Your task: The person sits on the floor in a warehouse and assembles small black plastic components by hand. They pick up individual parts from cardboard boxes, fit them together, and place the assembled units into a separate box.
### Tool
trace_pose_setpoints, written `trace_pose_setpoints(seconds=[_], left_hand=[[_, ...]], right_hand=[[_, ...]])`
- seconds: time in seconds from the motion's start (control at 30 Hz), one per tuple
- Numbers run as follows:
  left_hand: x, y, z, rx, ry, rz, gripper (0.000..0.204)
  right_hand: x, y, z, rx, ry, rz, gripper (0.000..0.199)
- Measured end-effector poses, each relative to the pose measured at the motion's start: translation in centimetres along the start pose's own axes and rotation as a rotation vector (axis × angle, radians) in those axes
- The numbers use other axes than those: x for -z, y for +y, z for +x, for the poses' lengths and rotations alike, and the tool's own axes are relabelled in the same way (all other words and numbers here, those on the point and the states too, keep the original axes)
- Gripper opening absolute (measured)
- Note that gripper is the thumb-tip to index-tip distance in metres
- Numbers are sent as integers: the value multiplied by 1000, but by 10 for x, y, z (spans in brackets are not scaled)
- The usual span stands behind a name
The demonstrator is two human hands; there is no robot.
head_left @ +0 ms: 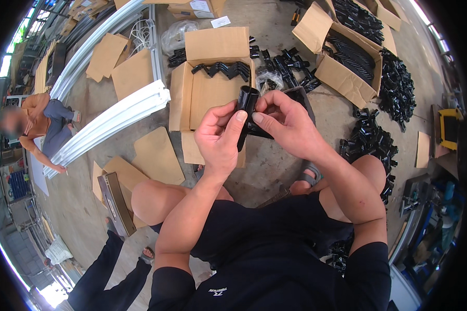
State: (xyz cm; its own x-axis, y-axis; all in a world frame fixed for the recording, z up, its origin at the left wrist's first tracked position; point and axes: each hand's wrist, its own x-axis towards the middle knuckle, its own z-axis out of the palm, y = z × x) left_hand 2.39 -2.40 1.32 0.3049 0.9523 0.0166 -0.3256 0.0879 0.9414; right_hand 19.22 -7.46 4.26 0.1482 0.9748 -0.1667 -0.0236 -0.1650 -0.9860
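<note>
A glossy black pipe fitting (pixel 248 96), with a round open end facing up, is held in front of me above an open cardboard box. My left hand (pixel 218 136) wraps its fingers and thumb around the tube from the left. My right hand (pixel 286 124) is closed in a pinch at the tube's right side. Whether a small part sits between its fingertips is hidden. In the cardboard box (pixel 180 111), a row of black fittings (pixel 221 70) lies along the far side. Partly behind my right hand stands a dark bin (pixel 303 101).
Loose black fittings (pixel 290 67) lie beyond the box, with larger piles (pixel 369 137) at the right. Another carton (pixel 342 85) holds neatly stacked black parts. White long profiles (pixel 114 119) and flat cardboard (pixel 158 155) lie left. A person (pixel 46 119) sits far left; another's legs (pixel 104 274) show lower left.
</note>
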Motion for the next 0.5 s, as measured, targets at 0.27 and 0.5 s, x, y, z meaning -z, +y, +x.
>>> trace_pose_setpoints(seconds=[0.27,0.5], left_hand=[[-1,3,-2,-7,-11,8,25],[-3,3,-2,-11,-10,22,25]], right_hand=[[1,6,-1,28,-22,-23,20],[1,7,-2,35,-24,5,17]])
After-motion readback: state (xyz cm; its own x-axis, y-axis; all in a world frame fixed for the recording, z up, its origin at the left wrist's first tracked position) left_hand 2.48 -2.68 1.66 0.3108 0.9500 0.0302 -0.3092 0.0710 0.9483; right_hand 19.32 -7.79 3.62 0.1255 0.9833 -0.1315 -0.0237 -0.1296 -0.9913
